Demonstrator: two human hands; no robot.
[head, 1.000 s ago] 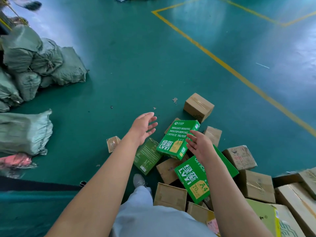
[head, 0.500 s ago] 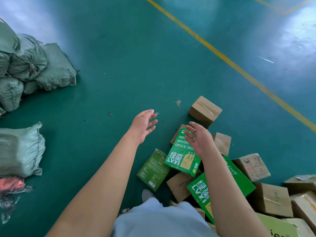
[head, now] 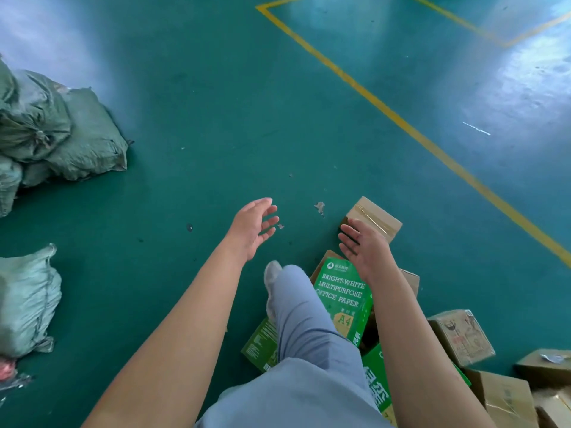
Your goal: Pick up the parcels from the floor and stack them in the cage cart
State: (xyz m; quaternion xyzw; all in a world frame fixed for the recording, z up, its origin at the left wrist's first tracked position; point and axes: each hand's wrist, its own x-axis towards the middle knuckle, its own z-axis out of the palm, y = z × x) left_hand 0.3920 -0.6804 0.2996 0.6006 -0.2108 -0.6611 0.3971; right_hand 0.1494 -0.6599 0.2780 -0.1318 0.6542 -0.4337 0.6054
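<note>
A small brown taped carton [head: 375,216] lies on the green floor at the far end of a heap of parcels. My right hand [head: 363,247] hovers just in front of it, fingers straight, holding nothing. My left hand [head: 251,227] is stretched out over bare floor to the left, fingers relaxed and empty. A green A4 office paper pack [head: 344,299] lies under my right forearm. More brown cartons [head: 462,336] and another green pack [head: 375,384] fill the lower right. The cage cart is out of view.
Grey-green woven sacks [head: 61,134] are piled at the left, another sack [head: 27,304] lower left. Yellow floor lines [head: 411,128] run across the upper right. My leg and shoe [head: 273,276] step forward beside the parcels.
Both hands have reached farther forward; my right hand went from above the green paper pack to the small brown carton. My leg has stepped forward into view.
</note>
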